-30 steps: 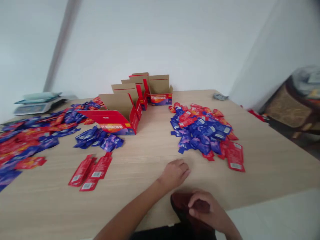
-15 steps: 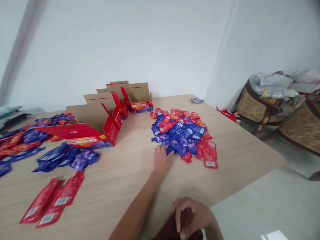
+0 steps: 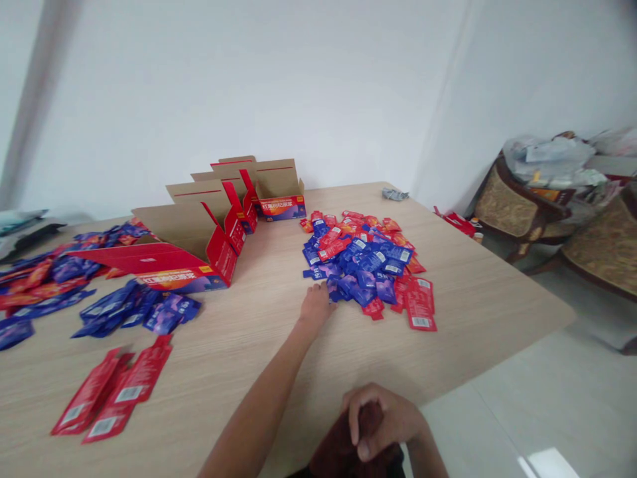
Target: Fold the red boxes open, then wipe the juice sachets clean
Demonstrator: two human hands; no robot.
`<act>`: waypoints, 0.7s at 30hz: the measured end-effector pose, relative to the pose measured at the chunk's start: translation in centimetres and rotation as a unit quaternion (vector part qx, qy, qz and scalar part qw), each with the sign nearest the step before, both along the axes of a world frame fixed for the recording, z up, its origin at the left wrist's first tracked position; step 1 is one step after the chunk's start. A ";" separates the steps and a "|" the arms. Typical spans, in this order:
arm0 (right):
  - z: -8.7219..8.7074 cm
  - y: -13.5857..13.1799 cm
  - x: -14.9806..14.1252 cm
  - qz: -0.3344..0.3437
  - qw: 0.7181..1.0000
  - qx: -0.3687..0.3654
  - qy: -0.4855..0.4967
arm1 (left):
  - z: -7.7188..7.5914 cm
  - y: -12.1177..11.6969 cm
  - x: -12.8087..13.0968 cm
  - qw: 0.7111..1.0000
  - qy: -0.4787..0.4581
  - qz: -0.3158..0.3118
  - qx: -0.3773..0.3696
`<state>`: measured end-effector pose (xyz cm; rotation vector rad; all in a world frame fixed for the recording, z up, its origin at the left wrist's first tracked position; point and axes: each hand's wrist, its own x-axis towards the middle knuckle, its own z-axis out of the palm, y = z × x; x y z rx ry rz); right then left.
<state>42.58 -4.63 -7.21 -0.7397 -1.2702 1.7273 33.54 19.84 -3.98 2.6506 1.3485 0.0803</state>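
My left hand (image 3: 314, 306) reaches across the wooden table (image 3: 279, 358) and its fingers curl onto the near-left edge of a pile of blue and red sachets (image 3: 368, 262). Whether it grips one is unclear. My right hand (image 3: 381, 419) rests at the table's near edge, fingers wrapped round a dark maroon thing (image 3: 343, 455). Open red cardboard boxes (image 3: 199, 232) stand in a row left of the pile.
A small heap of blue sachets (image 3: 137, 311) and a few red sachets (image 3: 114, 395) lie at the near left. More mixed sachets (image 3: 44, 282) cover the far left. Chairs loaded with clutter (image 3: 547, 186) stand right of the table.
My left hand has stretched forward from the bare table to the pile's edge. The view has swung to the right. My right hand has stayed on the dark thing.
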 end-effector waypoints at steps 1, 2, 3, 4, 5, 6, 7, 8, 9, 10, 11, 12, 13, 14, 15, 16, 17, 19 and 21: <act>-0.1 0.0 0.0 0.000 1.000 0.000 0.004 | 0.2 -0.2 0.2 1.000 0.015 -0.004 -0.003; -0.2 0.0 0.0 -0.003 1.000 0.000 0.007 | 0.4 -0.6 0.4 1.000 0.028 -0.008 -0.004; -0.3 0.0 0.0 -0.006 1.000 0.000 0.008 | 0.5 -1.0 0.5 0.999 0.038 -0.013 -0.003; -0.3 -0.1 0.0 -0.009 1.000 -0.001 0.009 | 0.6 -1.4 0.5 0.999 0.045 -0.019 0.001; -0.3 -0.1 0.0 -0.010 1.000 -0.001 0.010 | 0.6 -1.9 0.3 0.998 0.048 -0.025 0.006; -0.3 -0.1 0.0 -0.011 1.000 -0.002 0.009 | 0.6 -2.4 0.1 0.998 0.049 -0.033 0.012; -0.3 -0.2 0.1 -0.011 1.000 -0.004 0.007 | 0.5 -2.8 -0.3 0.998 0.046 -0.041 0.019; -0.3 -0.2 0.1 -0.012 1.000 -0.006 0.005 | 0.5 -3.1 -0.7 0.998 0.042 -0.048 0.025; -0.4 -0.3 0.1 -0.012 1.000 -0.008 0.004 | 0.4 -3.2 -1.2 0.997 0.036 -0.055 0.031; -0.4 -0.3 0.1 -0.011 1.000 -0.011 0.004 | 0.4 -3.3 -1.7 0.997 0.029 -0.061 0.034; -0.4 -0.3 0.1 -0.011 1.000 -0.014 0.004 | 0.3 -3.2 -2.2 0.997 0.021 -0.064 0.037; -0.4 -0.4 0.1 -0.012 1.000 -0.016 0.006 | 0.2 -3.1 -2.8 0.997 0.012 -0.065 0.038; -0.4 -0.4 0.0 -0.014 1.000 -0.017 0.008 | 0.2 -2.8 -3.3 0.997 0.002 -0.064 0.038; -0.4 -0.4 0.0 -0.017 1.000 -0.017 0.007 | 0.1 -2.5 -3.8 0.997 -0.010 -0.062 0.036; -0.3 -0.4 0.0 -0.019 1.000 -0.017 0.005 | 0.1 -2.2 -4.3 0.998 -0.022 -0.058 0.033; -0.2 -0.4 0.0 -0.022 1.000 -0.015 0.001 | 0.1 -1.9 -4.9 0.998 -0.037 -0.053 0.027; -0.1 -0.4 0.0 -0.025 1.000 -0.012 -0.004 | 0.2 -1.6 -5.5 0.997 -0.052 -0.046 0.020; 0.1 -0.4 -0.1 -0.026 1.000 -0.008 -0.011 | 0.6 -1.2 -7.1 0.996 -0.087 -0.024 0.000; 0.3 -0.4 -0.1 -0.028 0.999 -0.005 -0.015 | 1.4 -1.4 -9.1 0.991 -0.130 0.007 -0.025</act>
